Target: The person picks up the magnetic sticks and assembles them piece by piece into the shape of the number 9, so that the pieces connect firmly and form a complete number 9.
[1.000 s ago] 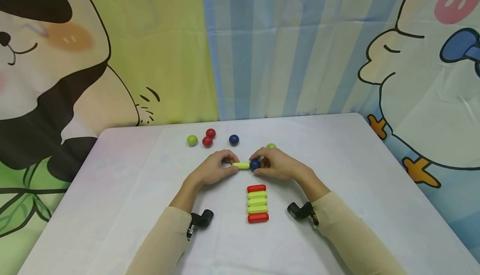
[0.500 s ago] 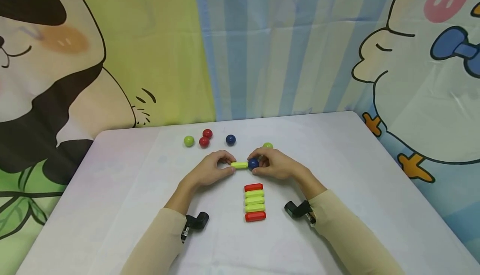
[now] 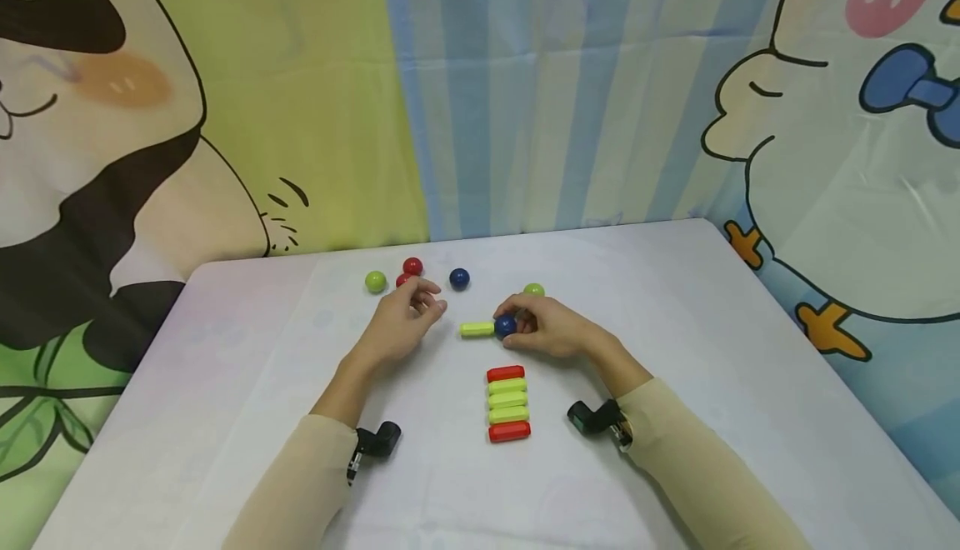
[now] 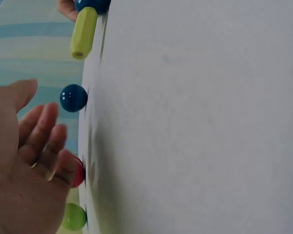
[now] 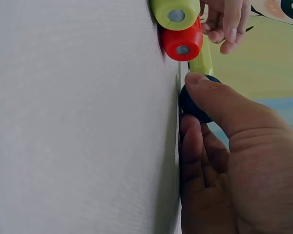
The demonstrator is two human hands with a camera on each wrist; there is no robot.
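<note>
My right hand pinches a dark blue ball between thumb and fingers. A short yellow-green rod sticks out leftward from that ball, end against it. My left hand holds nothing and hovers to the left of the rod, its fingers loosely bent. It partly hides one of two red balls. In the left wrist view the palm faces a second blue ball, with a gap between them. The rod's free end shows a grey metal tip.
Nearer my body lies a column of red and yellow-green rods, side by side. A green ball sits back left, a blue ball back centre. Another green ball lies just behind my right hand. The white table ends at a patterned curtain.
My left hand has let go of the yellow-green rod and moved left and back toward the red balls. The right hand still holds the blue ball in the same place.
</note>
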